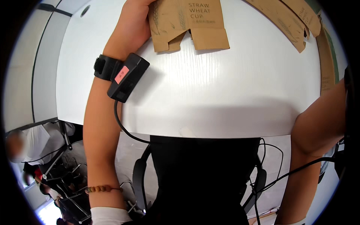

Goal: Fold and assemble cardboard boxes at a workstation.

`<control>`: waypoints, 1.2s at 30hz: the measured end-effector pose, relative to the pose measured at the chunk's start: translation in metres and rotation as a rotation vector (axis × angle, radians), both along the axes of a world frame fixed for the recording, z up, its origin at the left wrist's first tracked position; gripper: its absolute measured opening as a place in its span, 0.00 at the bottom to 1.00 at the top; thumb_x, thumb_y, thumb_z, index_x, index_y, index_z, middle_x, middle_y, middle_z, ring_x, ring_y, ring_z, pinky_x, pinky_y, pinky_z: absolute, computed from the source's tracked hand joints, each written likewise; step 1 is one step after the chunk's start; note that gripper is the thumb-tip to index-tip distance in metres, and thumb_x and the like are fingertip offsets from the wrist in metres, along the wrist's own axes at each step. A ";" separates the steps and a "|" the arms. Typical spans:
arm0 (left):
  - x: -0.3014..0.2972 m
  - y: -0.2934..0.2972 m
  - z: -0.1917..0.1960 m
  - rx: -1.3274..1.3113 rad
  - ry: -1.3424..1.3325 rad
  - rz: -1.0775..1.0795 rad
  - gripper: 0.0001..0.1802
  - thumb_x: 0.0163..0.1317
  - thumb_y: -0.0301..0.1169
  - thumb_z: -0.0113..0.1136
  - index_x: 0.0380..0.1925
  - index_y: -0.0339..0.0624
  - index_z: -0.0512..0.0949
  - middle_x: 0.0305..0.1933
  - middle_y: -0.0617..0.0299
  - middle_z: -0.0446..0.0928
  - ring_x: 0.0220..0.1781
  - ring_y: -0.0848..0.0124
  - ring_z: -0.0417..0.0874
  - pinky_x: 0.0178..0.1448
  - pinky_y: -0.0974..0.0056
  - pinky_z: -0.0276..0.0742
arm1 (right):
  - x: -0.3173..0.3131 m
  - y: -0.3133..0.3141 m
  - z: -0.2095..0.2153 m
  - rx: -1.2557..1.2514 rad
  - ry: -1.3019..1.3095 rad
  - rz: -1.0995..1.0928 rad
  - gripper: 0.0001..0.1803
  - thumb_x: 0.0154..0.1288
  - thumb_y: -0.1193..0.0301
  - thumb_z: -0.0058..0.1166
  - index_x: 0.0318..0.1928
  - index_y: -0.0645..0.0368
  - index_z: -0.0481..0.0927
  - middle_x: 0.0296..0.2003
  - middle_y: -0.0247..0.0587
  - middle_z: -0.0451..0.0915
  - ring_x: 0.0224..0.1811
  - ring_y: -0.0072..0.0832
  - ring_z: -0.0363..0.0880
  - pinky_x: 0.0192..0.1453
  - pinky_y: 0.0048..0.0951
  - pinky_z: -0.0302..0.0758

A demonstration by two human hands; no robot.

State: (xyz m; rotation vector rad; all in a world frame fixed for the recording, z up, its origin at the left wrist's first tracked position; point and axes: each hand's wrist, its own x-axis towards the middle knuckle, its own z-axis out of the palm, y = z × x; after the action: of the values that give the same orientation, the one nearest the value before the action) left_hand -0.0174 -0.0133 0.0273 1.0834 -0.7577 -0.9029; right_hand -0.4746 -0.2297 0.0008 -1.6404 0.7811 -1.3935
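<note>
A brown cardboard cup box (187, 18) with printed wheat ears and lettering is at the top middle, cut off by the frame's edge. Its loose flaps, with a notch between them, point toward me over the white table (210, 86). My left hand (138, 24) is against the box's left side. The fingers run out of the picture at the top, so their grip is hidden. A black strap with a black device (128, 77) and cable is on my left wrist. My right arm (315, 127) bends away at the right edge, and its hand is out of view.
More brown cardboard boxes or sleeves (287, 22) lie along the table's far right, one (327, 62) by its right edge. Black cables (296, 172) hang at lower right. Chair armrests (140, 182) flank my lap. Other people sit beyond the table at lower left.
</note>
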 end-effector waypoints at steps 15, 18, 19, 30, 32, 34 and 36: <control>-0.006 0.003 0.001 0.099 -0.041 0.060 0.29 0.76 0.31 0.48 0.74 0.35 0.60 0.67 0.47 0.75 0.65 0.63 0.80 0.70 0.58 0.78 | 0.005 -0.014 0.008 -0.017 -0.013 0.053 0.29 0.78 0.60 0.52 0.69 0.67 0.71 0.57 0.51 0.81 0.58 0.40 0.82 0.68 0.36 0.76; 0.001 0.001 0.005 0.105 -0.062 0.076 0.29 0.76 0.32 0.48 0.73 0.35 0.60 0.66 0.47 0.75 0.64 0.63 0.81 0.68 0.59 0.79 | 0.015 -0.029 0.018 -0.001 0.014 0.082 0.29 0.78 0.59 0.52 0.69 0.67 0.70 0.57 0.51 0.80 0.59 0.40 0.82 0.68 0.36 0.76; 0.005 0.002 0.008 0.078 -0.084 0.057 0.29 0.76 0.32 0.49 0.73 0.34 0.60 0.66 0.47 0.75 0.63 0.63 0.81 0.68 0.59 0.80 | 0.020 -0.029 0.022 0.005 0.015 0.081 0.29 0.78 0.59 0.52 0.69 0.67 0.70 0.57 0.52 0.80 0.59 0.41 0.82 0.68 0.36 0.76; -0.006 0.004 0.005 0.066 -0.044 0.066 0.28 0.77 0.31 0.48 0.74 0.35 0.60 0.68 0.48 0.74 0.65 0.62 0.80 0.70 0.58 0.79 | 0.019 -0.020 0.016 -0.044 -0.015 0.071 0.30 0.78 0.58 0.52 0.69 0.67 0.70 0.58 0.53 0.80 0.59 0.42 0.82 0.69 0.37 0.75; -0.012 0.013 0.007 0.025 -0.052 0.039 0.27 0.77 0.30 0.47 0.73 0.35 0.61 0.68 0.48 0.74 0.65 0.61 0.80 0.70 0.58 0.79 | 0.021 -0.012 0.011 -0.058 -0.030 0.079 0.30 0.78 0.58 0.52 0.69 0.67 0.70 0.58 0.53 0.80 0.59 0.42 0.81 0.69 0.38 0.75; -0.012 0.022 0.003 0.041 -0.076 0.046 0.27 0.77 0.30 0.47 0.73 0.36 0.61 0.68 0.48 0.74 0.65 0.61 0.80 0.69 0.58 0.79 | 0.027 -0.010 -0.003 -0.042 -0.047 0.093 0.30 0.78 0.58 0.51 0.69 0.67 0.70 0.58 0.53 0.80 0.59 0.42 0.81 0.69 0.38 0.75; -0.005 0.014 0.002 0.022 -0.072 0.029 0.27 0.77 0.30 0.46 0.73 0.36 0.61 0.68 0.48 0.74 0.65 0.61 0.80 0.69 0.58 0.79 | 0.025 -0.009 0.010 -0.054 -0.037 0.089 0.30 0.78 0.58 0.51 0.69 0.66 0.70 0.58 0.53 0.80 0.59 0.42 0.81 0.70 0.38 0.75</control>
State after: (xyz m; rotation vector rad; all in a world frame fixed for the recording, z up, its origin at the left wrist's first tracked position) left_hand -0.0220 0.0004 0.0297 1.1488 -0.7916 -0.8529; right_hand -0.4500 -0.2388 0.0106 -1.6662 0.6465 -1.3888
